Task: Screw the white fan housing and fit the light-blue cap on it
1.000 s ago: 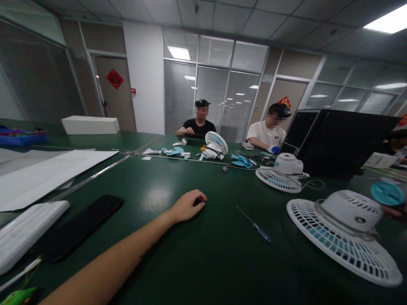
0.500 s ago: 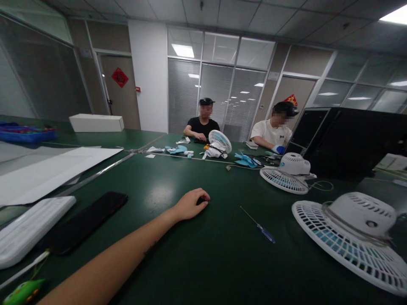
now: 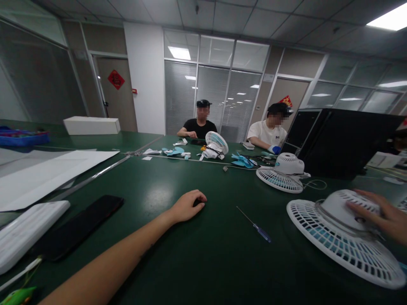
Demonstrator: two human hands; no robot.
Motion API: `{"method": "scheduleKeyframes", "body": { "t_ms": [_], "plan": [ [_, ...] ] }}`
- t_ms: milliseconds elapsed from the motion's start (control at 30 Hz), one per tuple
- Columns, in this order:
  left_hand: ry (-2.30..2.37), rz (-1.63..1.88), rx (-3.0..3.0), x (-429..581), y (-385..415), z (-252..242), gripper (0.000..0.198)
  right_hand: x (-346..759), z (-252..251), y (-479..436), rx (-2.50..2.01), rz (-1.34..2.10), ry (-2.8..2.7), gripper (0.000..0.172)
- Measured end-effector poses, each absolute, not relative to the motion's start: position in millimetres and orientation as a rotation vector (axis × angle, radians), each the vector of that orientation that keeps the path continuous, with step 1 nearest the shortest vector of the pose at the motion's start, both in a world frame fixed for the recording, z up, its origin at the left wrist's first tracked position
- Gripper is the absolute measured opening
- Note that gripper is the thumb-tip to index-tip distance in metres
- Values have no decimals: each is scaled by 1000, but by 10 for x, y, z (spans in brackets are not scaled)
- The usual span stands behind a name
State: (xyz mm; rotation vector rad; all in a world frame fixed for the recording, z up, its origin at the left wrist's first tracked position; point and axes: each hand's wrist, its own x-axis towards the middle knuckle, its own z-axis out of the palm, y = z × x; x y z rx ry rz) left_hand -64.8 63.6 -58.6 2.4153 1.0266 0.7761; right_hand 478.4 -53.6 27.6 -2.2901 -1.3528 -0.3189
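My left hand rests on the green tabletop, fingers loosely curved and the thumb apart from them, with nothing between. My right hand comes in from the right edge and grips the rounded back housing of the nearest white fan, slightly blurred. This fan lies with its grille facing down, and pale blue blades show through the slots. Between my hands lies a screwdriver with a clear bluish handle, its tip pointing away from me.
A second white fan lies beyond, beside a large black case. Two people sit across the table, near another fan and loose blue blades. On my left are a black phone, a white power strip and white sheets.
My right hand has come into view from the right and taken hold of the nearest fan's housing. My left hand stays in place. The view has shifted slightly.
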Motion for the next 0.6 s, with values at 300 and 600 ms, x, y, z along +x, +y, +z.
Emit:
{"method": "scheduleKeyframes", "body": {
  "t_ms": [300,600],
  "plan": [
    [1024,767,2442,-648,655,-611,12,4520,505,-48,-2604,-377,-1565,81],
    [1003,789,2454,-652,663,-639,12,4165,478,-223,-2330,-435,-1685,65]
  ]
}}
